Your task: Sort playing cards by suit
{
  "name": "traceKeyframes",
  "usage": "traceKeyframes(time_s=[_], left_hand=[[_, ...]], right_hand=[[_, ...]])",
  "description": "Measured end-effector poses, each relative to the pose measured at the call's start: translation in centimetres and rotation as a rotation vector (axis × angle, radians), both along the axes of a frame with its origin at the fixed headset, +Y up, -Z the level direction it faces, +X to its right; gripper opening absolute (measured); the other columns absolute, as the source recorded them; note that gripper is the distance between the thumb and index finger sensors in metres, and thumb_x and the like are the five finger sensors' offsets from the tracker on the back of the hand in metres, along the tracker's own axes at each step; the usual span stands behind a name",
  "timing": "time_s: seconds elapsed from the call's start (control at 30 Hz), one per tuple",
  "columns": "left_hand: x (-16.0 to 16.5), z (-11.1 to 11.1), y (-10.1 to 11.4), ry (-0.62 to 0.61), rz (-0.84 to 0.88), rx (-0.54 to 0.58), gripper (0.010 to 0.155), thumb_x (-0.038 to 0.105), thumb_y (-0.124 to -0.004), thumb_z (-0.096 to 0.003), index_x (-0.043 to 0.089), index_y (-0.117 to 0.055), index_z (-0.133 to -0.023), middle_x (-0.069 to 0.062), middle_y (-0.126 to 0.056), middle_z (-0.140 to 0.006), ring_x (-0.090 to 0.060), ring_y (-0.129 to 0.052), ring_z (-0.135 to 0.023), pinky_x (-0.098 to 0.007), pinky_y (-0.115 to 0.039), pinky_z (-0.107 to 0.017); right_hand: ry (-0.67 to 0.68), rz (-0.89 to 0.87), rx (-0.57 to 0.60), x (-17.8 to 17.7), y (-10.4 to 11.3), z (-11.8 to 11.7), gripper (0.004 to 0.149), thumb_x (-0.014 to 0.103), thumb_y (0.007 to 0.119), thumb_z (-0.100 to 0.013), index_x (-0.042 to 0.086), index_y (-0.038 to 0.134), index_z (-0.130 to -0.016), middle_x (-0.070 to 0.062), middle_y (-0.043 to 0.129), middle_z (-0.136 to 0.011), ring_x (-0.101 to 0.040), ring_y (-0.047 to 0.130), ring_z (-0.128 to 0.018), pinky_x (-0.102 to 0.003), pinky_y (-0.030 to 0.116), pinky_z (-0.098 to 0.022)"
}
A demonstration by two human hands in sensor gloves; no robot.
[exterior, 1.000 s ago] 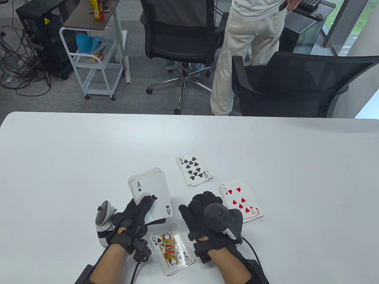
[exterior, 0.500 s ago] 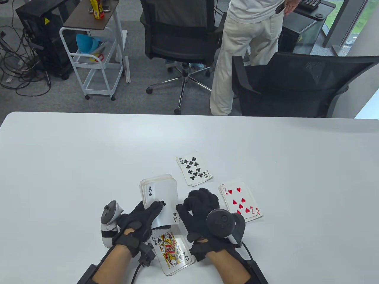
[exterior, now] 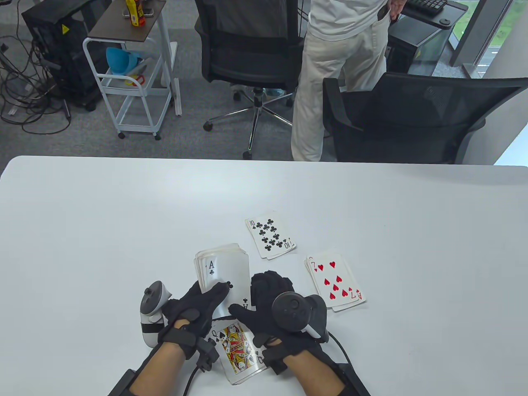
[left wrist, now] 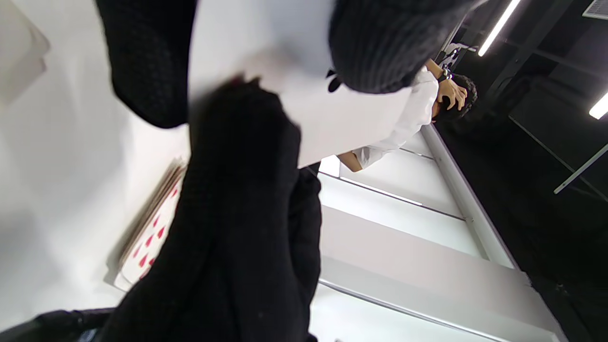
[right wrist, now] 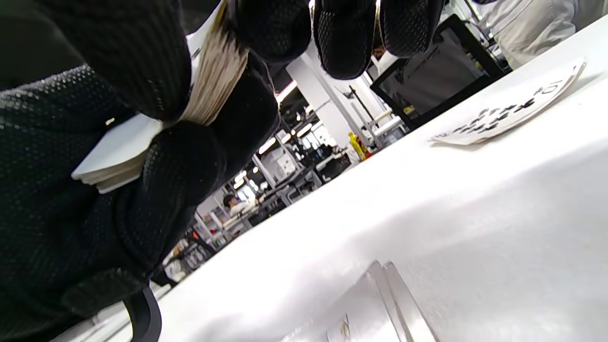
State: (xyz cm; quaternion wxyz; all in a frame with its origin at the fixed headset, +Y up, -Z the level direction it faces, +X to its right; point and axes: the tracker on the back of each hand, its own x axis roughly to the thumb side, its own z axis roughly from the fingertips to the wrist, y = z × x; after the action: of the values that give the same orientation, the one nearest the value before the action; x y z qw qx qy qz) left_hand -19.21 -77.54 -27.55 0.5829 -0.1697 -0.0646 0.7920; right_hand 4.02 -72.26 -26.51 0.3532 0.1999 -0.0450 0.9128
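White office table (exterior: 103,214): worn face-up card deck (exterior: 222,270), ace of clubs on top, gripped by left hand (exterior: 198,307) beside the ten-of-clubs pile (exterior: 270,238); right hand (exterior: 268,301) pinching its slick, thin top card's edge.

Knit cloth gloves (exterior: 198,305); glossy paper cards (exterior: 225,270); smooth matt table (exterior: 82,231).

An open-plan office: beyond a white desk (exterior: 123,198), two black mesh swivel chairs (exterior: 251,45) stand on grey carpet (exterior: 53,142), beside a white rolling cart (exterior: 136,78) and a computer tower (exterior: 62,45) trailing cables (exterior: 20,90). A person in pale clothes (exterior: 342,70) stands at a workstation with a keyboard (exterior: 427,5). The right wrist view shows, indistinctly, what appear to be rows of further desks under strip lights.
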Motion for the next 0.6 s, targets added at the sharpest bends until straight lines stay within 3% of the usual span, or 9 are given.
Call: traceKeyframes(time_s=[0.13,0.33,0.43,0.53,0.6], left_hand=[[0.3,0.1,-0.3,-0.006,0.068,-0.024,0.058,0.049,-0.086,-0.0562,0.027,-0.063,-0.105,0.0,-0.084,-0.099,-0.029,-0.097,-0.082,-0.04,-0.094,-0.051],[0.5,0.1,-0.3,-0.028,0.079,-0.02,0.059,0.05,-0.085,-0.0563,0.028,-0.061,-0.106,0.0,-0.081,-0.101,-0.03,-0.094,-0.085,-0.04,-0.093,-0.053],[0.5,0.0,-0.2,-0.036,0.092,-0.017,0.059,0.049,-0.084,-0.0569,0.028,-0.059,-0.107,-0.001,-0.078,-0.104,-0.031,-0.091,-0.088,-0.041,-0.092,-0.055],[0.2,0.0,-0.1,-0.035,0.07,-0.018,0.06,0.046,-0.083,-0.0577,0.027,-0.056,-0.108,-0.003,-0.075,-0.105,-0.032,-0.088,-0.09,-0.043,-0.09,-0.057],[0.1,-0.2,-0.2,-0.037,0.07,-0.021,0.06,0.045,-0.083,-0.0579,0.027,-0.055,-0.108,-0.003,-0.074,-0.105,-0.032,-0.087,-0.091,-0.043,-0.09,-0.057]], right_hand=[[-0.027,-0.114,0.035,0.4,0.2,0.1,0.048,0.043,0.085,-0.053,0.004,0.075,-0.077,-0.022,0.067,-0.101,-0.053,0.056,-0.098,-0.075,0.039,-0.067],[-0.079,-0.144,0.124,1.1,0.6,0.1,0.038,0.036,0.076,-0.056,0.003,0.087,-0.072,-0.018,0.08,-0.094,-0.049,0.066,-0.095,-0.074,0.043,-0.067],[-0.09,-0.145,0.096,1.4,0.5,-0.3,0.039,0.038,0.077,-0.056,0.006,0.088,-0.076,-0.018,0.079,-0.095,-0.05,0.065,-0.095,-0.074,0.043,-0.066],[-0.073,-0.128,-0.015,1.8,0.1,-0.9,0.045,0.041,0.084,-0.054,0.008,0.08,-0.084,-0.02,0.072,-0.099,-0.052,0.06,-0.097,-0.074,0.042,-0.067],[-0.089,-0.18,-0.015,2.0,-0.2,-1.1,0.044,0.04,0.087,-0.053,0.008,0.081,-0.083,-0.02,0.074,-0.098,-0.052,0.061,-0.097,-0.074,0.042,-0.066]])
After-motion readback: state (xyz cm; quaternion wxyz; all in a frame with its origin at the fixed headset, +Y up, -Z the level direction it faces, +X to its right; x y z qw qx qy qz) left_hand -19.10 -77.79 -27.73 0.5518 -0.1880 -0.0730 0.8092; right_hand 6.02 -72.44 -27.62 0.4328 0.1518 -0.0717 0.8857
